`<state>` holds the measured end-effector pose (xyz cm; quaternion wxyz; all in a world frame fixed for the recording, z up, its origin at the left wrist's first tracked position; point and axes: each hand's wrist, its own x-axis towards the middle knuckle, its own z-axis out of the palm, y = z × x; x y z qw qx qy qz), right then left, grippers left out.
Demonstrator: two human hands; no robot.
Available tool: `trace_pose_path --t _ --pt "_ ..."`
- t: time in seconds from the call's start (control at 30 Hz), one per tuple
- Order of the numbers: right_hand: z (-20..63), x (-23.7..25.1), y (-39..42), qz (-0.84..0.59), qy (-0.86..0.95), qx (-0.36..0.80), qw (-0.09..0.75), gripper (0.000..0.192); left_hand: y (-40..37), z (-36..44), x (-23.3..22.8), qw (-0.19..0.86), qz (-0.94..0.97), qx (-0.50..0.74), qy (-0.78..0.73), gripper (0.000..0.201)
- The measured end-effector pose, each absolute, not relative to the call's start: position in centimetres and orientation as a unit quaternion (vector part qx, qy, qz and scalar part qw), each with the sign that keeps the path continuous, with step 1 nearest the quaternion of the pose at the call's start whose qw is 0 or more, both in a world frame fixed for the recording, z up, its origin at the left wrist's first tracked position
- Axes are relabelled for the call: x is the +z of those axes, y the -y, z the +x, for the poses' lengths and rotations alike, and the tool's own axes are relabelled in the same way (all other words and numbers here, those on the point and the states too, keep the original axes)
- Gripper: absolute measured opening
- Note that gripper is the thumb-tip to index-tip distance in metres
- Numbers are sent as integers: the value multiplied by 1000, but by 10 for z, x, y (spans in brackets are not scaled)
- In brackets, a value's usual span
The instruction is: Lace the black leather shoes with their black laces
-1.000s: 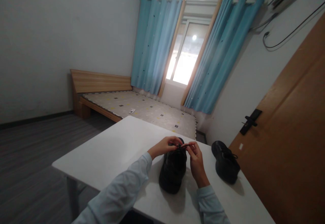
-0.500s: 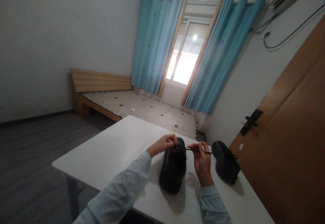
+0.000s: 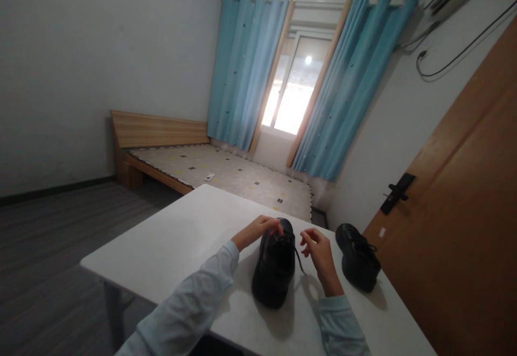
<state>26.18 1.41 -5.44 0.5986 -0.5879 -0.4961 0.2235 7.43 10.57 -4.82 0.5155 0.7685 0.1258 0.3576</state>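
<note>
A black lace-up shoe point(image 3: 272, 275) stands on the white table point(image 3: 169, 243) in front of me, its toe pointing away. My left hand point(image 3: 264, 228) reaches over the front of this shoe, with its fingertips closed at the lacing; the exact grip is partly hidden. To the right of the shoe, my right hand point(image 3: 318, 248) is raised with loosely bent fingers apart and nothing visible in them. Between that hand and the shoe, a black shoelace point(image 3: 300, 262) hangs down toward the tabletop. A second black shoe point(image 3: 359, 262) rests on the table farther right.
Beyond the table is a bed point(image 3: 226, 170) with a patterned mattress, and a small white remote point(image 3: 209, 176) lies on it. A wooden door point(image 3: 456, 227) with a black handle point(image 3: 398, 193) stands close on the right. Blue curtains point(image 3: 246, 70) frame the window.
My right hand has let go of the shoelace it was pulling out to the right, and the lace now droops beside the shoe. My left hand stays at the lacing, its fingers shifted slightly.
</note>
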Motion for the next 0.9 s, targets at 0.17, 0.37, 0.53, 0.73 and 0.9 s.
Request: trace_pose_path --t 0.17,0.37,0.53,0.73,0.9 --pt "256 -56 -14 -570 546 245 563 32 -103 73 -47 492 784 353 -139 54" --pt "256 -58 -15 -570 581 234 531 31 -100 73 -47 493 783 355 -134 61" --pt "256 -59 -15 -576 585 238 519 29 -103 75 -50 466 793 361 -153 61" --pt "255 -60 -16 -570 581 254 522 31 -109 77 -54 436 779 409 -192 45" --pt "252 -60 -17 -561 582 242 537 31 -111 79 -60 409 806 396 -163 26"
